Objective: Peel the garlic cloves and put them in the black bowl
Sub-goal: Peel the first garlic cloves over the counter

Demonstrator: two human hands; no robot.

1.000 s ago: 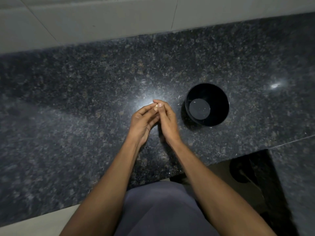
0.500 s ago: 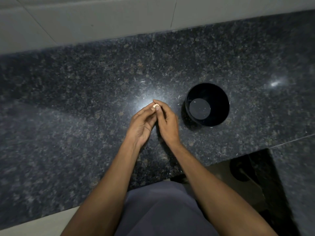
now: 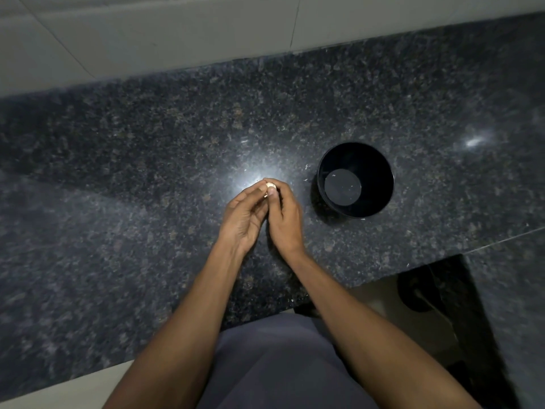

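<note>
Since a second ago, a pale garlic clove (image 3: 270, 186) has come into sight at the fingertips, where before the two hands were pressed together and hid it. Both hands sit close over the dark granite counter (image 3: 118, 178), the left hand (image 3: 242, 218) and the right hand (image 3: 285, 219) touching along their inner edges, each pinching the clove from its own side. Whether any skin is off it is too small to tell. Just to the right of the hands stands the black bowl (image 3: 383, 199), apart from them, with nothing visible inside. A few pale flecks lie on the counter near the bowl's left rim.
</note>
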